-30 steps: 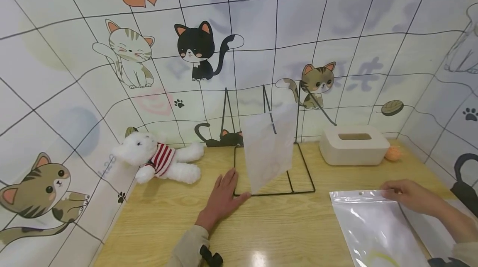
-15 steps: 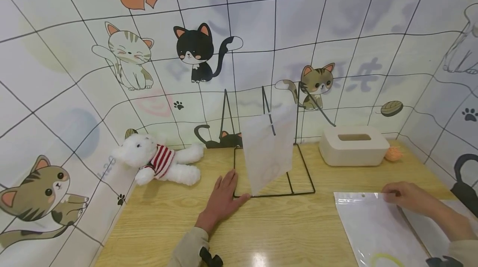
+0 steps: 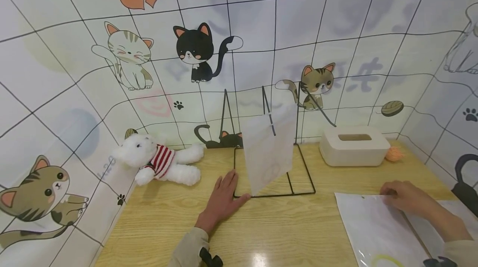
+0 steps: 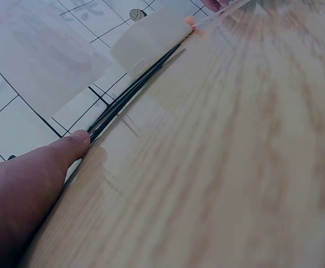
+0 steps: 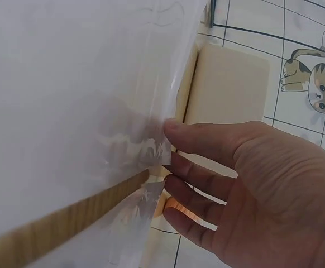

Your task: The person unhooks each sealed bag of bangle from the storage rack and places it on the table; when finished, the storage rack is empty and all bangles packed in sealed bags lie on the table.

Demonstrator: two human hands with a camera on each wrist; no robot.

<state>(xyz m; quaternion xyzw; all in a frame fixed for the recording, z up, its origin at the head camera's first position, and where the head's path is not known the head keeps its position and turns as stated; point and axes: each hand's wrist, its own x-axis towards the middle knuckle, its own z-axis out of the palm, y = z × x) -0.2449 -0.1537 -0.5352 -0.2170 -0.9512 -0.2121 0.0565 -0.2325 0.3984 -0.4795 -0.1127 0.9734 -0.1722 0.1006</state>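
Observation:
My left hand (image 3: 220, 198) lies with its fingers straight on the table at the front left corner of a black wire display rack (image 3: 305, 168), thumb tip at the front bar. A whitish sheet-like packet (image 3: 269, 151) hangs from a hook of that rack. To the right, my right hand (image 3: 412, 200) pinches the top right corner of a clear plastic bag (image 3: 369, 221) with a white inside and a yellow curved mark. In the right wrist view, thumb and forefinger meet at the edge of the bag (image 5: 67, 84); the other fingers curl loosely.
Beside the bag lies another white sheet or bag (image 3: 457, 209). A white plush toy (image 3: 164, 161) in a striped shirt lies at the back left. At the back right stand a cream tissue box (image 3: 352, 146) and a small orange thing (image 3: 393, 154). A cat-printed wall (image 3: 254, 22) rises behind.
The bag's top left corner has shifted slightly right, and the glare on its surface has faded as its tilt changed. My right hand has turned a little; the left stays put.

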